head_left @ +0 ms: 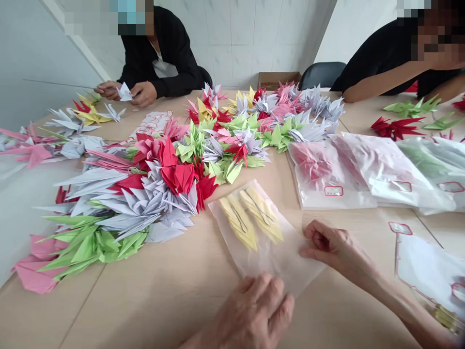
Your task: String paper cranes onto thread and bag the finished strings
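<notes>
A frosted plastic bag (286, 254) lies tilted on the table in front of me. Inside are two yellow folded-paper bundles (238, 223), each with a thin dark loop that looks like a clip. My left hand (252, 310) has its fingers curled over the bag's near edge; its thumb is hidden. At the right corner, my right hand (332, 245) pinches the bag's edge between thumb and bent fingers. Beyond the bag, a long heap of folded paper cranes (152, 194) in grey, red, green, pink and yellow spreads leftward.
Filled plastic bags (334, 177) with red-framed labels overlap at the right. Nearer me lies a sheet of red-edged labels (428, 266). Across the table (145, 295), one person (160, 63) holds a pale paper piece (125, 92); another person (385, 58) leans on the table at right.
</notes>
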### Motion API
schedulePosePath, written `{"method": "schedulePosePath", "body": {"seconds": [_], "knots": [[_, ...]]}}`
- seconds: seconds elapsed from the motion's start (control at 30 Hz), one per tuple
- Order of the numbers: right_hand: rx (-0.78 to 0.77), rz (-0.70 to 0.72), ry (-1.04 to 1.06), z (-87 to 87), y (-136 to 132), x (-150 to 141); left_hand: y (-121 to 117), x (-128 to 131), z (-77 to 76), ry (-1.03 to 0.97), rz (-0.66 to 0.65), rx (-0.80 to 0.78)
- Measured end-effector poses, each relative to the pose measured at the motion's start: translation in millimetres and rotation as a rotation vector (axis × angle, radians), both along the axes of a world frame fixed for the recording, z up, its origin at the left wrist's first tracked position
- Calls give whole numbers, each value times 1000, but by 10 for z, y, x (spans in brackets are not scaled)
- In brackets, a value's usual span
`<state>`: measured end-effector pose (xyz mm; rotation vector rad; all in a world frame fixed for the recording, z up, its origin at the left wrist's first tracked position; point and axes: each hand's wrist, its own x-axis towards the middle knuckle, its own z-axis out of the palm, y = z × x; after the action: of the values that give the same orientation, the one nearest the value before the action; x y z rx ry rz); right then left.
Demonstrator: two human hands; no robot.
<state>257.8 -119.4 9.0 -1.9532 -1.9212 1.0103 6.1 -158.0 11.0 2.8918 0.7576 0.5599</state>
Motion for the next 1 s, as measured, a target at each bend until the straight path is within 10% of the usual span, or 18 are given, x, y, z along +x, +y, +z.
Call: {"method": "schedulePosePath", "body": {"seconds": [0.23,0.6,1.0], "knots": [[30,28,-56,30,1,18,41,20,-445,-165,-38,84],[179,11,-222,127,28,91,175,-132,-328,-122,-182,-119],[105,-2,66,43,235,-356,418,-557,23,-374,568,-563]]}}
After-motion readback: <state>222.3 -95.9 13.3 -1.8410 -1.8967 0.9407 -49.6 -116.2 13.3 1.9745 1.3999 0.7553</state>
